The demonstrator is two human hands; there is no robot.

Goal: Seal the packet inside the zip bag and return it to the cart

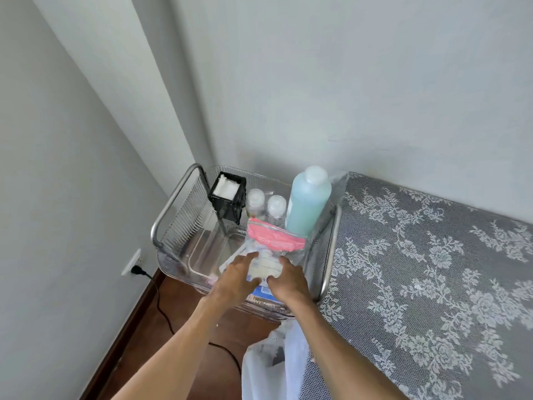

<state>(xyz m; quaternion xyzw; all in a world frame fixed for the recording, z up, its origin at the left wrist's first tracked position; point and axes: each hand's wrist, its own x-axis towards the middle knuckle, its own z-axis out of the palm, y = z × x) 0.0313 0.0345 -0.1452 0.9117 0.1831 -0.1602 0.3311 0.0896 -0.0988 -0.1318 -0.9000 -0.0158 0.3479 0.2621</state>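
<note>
A clear zip bag point(269, 249) with a pink band along its top stands upright over the near right part of the clear cart tray point(184, 255). A pale packet point(265, 265) shows through its lower half. My left hand point(239, 277) grips the bag's lower left side. My right hand point(288, 280) grips its lower right side. The bag's bottom edge is hidden behind my fingers, so I cannot tell whether it rests on the tray.
In the cart stand a tall blue-green bottle point(308, 200), two small clear bottles point(265, 204) and a black holder with white pads point(227, 196). A lace-covered bed point(432, 269) adjoins on the right. A plastic bag point(274, 362) hangs below. A plugged cable point(138, 271) runs down the left wall.
</note>
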